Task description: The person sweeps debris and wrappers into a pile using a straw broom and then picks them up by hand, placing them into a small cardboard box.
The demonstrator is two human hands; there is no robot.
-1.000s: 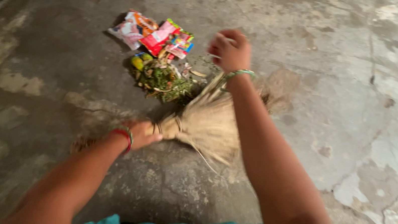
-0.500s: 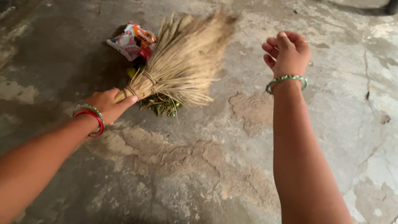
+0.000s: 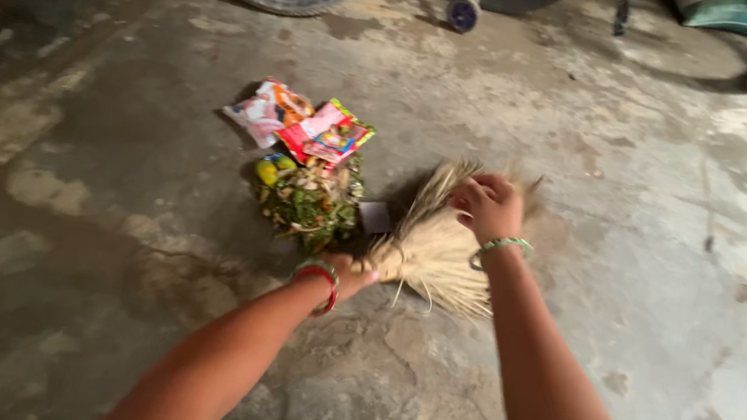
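The straw broom point(image 3: 435, 246) lies low on the concrete floor point(image 3: 638, 223), just right of the litter pile point(image 3: 308, 197). The left hand point(image 3: 352, 276) clasps its bound neck; the right hand point(image 3: 488, 205), fingers curled, presses the bristles.

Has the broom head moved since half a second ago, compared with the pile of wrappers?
Yes. The broom lay over the wrapper pile then; now its bristles sit right of the pile on the floor, held by the left hand.

Dim, uneven light, brighter at right; slight motion blur.
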